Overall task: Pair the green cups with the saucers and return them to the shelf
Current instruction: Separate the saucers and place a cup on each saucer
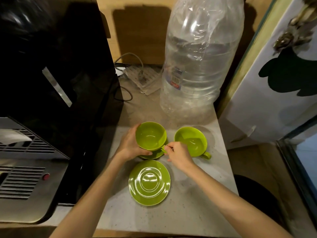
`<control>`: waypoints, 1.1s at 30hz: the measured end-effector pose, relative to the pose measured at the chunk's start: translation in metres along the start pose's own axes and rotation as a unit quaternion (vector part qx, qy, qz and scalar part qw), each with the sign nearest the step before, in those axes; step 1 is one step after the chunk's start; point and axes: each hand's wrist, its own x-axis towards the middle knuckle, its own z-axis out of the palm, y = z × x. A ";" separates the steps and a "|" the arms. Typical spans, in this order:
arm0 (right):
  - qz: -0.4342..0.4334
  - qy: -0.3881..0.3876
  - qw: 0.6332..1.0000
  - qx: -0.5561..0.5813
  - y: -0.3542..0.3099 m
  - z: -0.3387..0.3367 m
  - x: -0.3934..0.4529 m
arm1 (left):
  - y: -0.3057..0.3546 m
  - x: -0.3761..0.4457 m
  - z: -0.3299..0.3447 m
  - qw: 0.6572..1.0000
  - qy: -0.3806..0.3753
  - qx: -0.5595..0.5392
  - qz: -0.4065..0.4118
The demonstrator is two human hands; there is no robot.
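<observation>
A tall clear plastic water bottle (pixel 200 57) stands at the far edge of the grey table (pixel 197 200), just behind the crockery. A black appliance (pixel 56 69) lines the left edge, with cables and a power strip (pixel 142 76) in the far corner between it and the bottle. A white cabinet (pixel 274 83) rises past the right edge.

The left green cup (pixel 151 135) sits on a saucer (pixel 151 156) near the middle of the table. The left hand (pixel 130 145) wraps its left wall, grip clamped on it, thumb at the saucer rim. The right hand (pixel 180 155) pinches the cup's handle (pixel 163 149), which points right, toward the second cup (pixel 191 140). That second cup stands on the bare table just beside the first, toward the right edge, its handle pointing to the near right. An empty saucer (pixel 149 182) lies flat nearer the front edge, between the two forearms, apart from both grips.
</observation>
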 end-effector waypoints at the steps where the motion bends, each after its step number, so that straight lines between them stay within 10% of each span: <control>1: 0.000 0.000 1.000 -0.008 0.000 0.000 0.000 | 0.000 0.000 0.000 1.000 0.000 0.002 0.003; 20: -0.062 0.067 0.993 -0.075 0.001 -0.030 -0.017 | 0.029 -0.005 0.005 0.995 -0.048 0.065 0.050; 28: 0.016 0.188 0.980 -0.057 0.031 -0.091 -0.023 | 0.086 0.011 0.036 0.984 -0.102 0.042 0.141; 33: 0.085 0.135 0.984 -0.075 0.061 -0.093 -0.029 | 0.098 0.018 0.064 0.969 -0.172 0.085 0.155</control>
